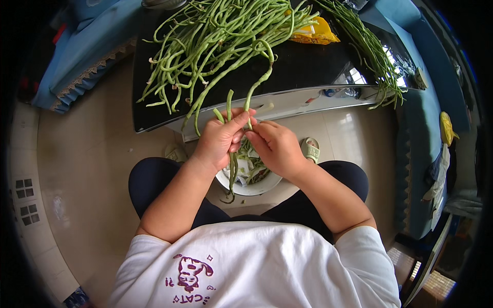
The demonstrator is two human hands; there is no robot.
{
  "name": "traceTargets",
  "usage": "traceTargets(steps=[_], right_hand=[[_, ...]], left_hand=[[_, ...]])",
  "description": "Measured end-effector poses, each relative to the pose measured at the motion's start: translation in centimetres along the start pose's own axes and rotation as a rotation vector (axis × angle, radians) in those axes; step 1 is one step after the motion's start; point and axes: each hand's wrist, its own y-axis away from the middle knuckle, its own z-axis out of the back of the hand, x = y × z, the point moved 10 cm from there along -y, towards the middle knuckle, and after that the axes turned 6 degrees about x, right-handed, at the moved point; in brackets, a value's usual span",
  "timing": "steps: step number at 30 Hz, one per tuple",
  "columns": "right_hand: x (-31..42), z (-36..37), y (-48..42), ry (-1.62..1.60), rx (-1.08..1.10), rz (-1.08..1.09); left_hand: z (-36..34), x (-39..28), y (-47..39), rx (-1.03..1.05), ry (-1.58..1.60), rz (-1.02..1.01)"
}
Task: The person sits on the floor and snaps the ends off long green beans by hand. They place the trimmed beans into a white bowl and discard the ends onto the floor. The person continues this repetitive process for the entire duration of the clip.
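Observation:
My left hand [221, 140] is closed on several green long beans; short ends stick up past its thumb and darker lengths hang below it. One long bean [255, 86] runs from the table side down to my fingers, its lower end between both hands. My right hand [277, 148] pinches that lower end with thumb and forefinger. Under my hands, between my knees, stands a white basin [264, 188] with bean scraps and pale pieces inside. A large heap of long beans [215, 46] lies on the black glossy table [308, 69] ahead.
A yellow plastic bag [317, 32] lies beside the heap. A thinner, darker bundle of long beans [369, 42] hangs over the table's right edge. Blue sofas stand at left [88, 57] and right [420, 154]. An open shelf [327, 96] under the tabletop holds small items.

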Motion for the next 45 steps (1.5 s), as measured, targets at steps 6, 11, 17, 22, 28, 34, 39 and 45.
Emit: traceTargets(steps=[6, 11, 17, 22, 28, 34, 39, 45], right_hand=[[-2.1, -1.8, 0.5, -0.514, 0.134, -0.201], [-0.3, -1.1, 0.0, -0.402, 0.198, 0.003], [1.8, -3.7, 2.2, -0.452, 0.902, -0.035], [-1.3, -2.6, 1.5, 0.187, 0.863, -0.151], [-6.7, 3.6, -1.5, -0.607, 0.026, -0.417], [-6.8, 2.4, -1.8, -0.827, 0.004, -0.412], [-3.6, 1.2, -0.9, -0.498, 0.101, -0.223], [2.9, -1.2, 0.6, 0.236, 0.251, 0.267]], left_hand=[[-0.1, 0.7, 0.3, 0.027, 0.116, 0.062], [-0.3, 1.5, 0.8, 0.049, 0.251, 0.167], [-0.2, 1.7, 0.5, 0.177, 0.397, 0.181], [-0.5, 1.1, 1.5, 0.122, 0.189, 0.183], [-1.6, 3.0, 2.3, 0.181, -0.047, 0.252], [-2.2, 5.0, 2.6, 0.229, -0.390, 0.311], [2.4, 1.7, 1.2, -0.146, -0.234, 0.118], [2.8, 1.7, 0.4, -0.071, 0.042, 0.158]])
